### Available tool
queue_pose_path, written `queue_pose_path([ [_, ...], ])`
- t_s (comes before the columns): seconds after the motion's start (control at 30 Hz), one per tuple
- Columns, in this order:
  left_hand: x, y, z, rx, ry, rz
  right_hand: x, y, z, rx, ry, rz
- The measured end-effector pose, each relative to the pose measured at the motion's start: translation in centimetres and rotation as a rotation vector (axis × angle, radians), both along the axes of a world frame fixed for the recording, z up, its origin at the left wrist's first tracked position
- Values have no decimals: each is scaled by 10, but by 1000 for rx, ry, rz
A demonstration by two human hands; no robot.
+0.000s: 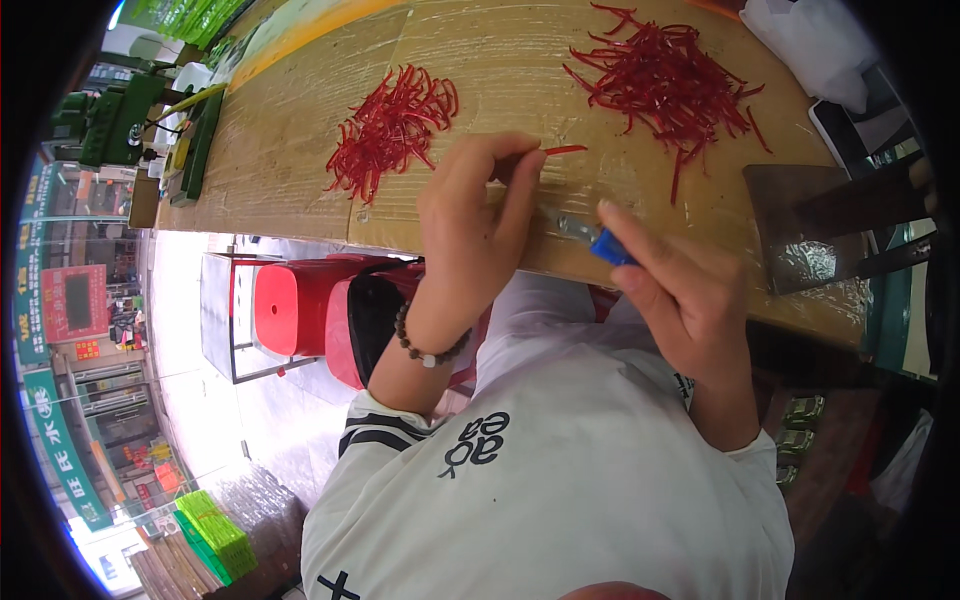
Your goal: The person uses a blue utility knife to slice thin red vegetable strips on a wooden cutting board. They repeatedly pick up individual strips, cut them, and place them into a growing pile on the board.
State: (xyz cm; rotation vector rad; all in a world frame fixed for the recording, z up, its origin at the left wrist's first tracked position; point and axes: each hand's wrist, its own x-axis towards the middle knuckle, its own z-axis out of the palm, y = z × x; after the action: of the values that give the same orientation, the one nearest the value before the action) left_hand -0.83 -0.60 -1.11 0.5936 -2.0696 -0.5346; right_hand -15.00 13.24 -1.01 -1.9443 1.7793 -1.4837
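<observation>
Desk (pixel 500 60)'s carrying 2 piles of red strips (pixel 665 85).
L fingers (pixel 522 190) pinching 1 thin strip (pixel 568 149); R fingers (pixel 632 235) gripping blue-hdl tool (pixel 610 248), prob. knife (blurred).

The near end of the red strip (pixel 568 149) is hidden between the thumb and fingers of the left hand (pixel 475 195). Most of the blue handle (pixel 608 246) is covered by the right hand (pixel 680 290); the blade (pixel 572 228) ahead of it is blurred, and whether its tip touches the worktop (pixel 500 75) cannot be told. Behind the left hand, the forearm and wrist hide part of the red stools (pixel 290 308). Beyond the right hand, farther right, the upper edge cuts off the white bag (pixel 815 45). Far left of the left hand, the green trays (pixel 190 18) are cut off too. Behind the right hand, small shiny objects (pixel 800 410) are too dim to tell.
</observation>
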Motion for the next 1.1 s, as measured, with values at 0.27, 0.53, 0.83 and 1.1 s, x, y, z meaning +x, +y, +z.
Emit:
queue_pose_path([
  [0.27, -66, -47, 23, 171, -26, -230, -4, 3, -7, -112, 7, 143],
  [0.53, 24, -89, 28, -424, -546, 477, -9, 11, 2, 37, 93, 201],
  [0.83, 49, -110, 26, -234, -596, 515, -6, 6, -6, -61, 81, 152],
  [1.1, 59, -106, 46, 118, -323, 546, -6, 5, -7, -68, 77, 147],
])
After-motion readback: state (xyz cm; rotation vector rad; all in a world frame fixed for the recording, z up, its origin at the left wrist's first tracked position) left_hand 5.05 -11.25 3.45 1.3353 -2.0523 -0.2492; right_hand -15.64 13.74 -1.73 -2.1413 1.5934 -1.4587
